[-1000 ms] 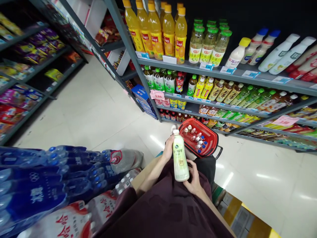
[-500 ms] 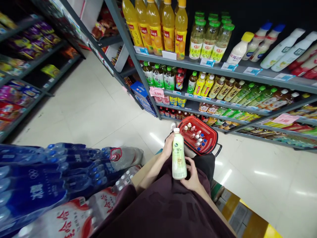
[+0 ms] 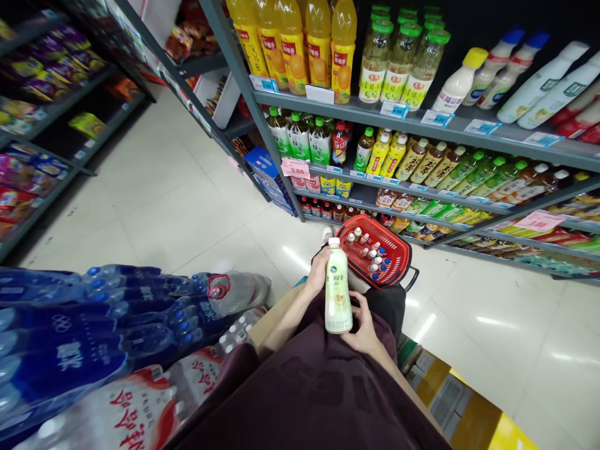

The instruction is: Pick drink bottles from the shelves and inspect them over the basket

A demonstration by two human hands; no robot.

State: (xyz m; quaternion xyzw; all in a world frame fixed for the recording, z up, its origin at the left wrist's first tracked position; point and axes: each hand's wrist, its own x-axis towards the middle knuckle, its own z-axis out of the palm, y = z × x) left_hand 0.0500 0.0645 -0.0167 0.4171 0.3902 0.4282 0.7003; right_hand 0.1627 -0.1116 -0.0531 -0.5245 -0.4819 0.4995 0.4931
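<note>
I hold a pale green bottle with a white cap upright in front of my body. My left hand is wrapped around its upper part near the neck. My right hand grips its base from the right. Just beyond the bottle, on the floor, sits a red shopping basket containing several small bottles with white, red and blue caps.
Drink shelves run along the right, stocked with orange, green and white bottles. Wrapped packs of water bottles are stacked at my left. Snack shelves line the far left. A yellow crate lies at the lower right. Pale tiled floor stretches ahead.
The bottle has been raised slightly and turned in my hands, and the view has shifted a little. Both hands keep their grip.
</note>
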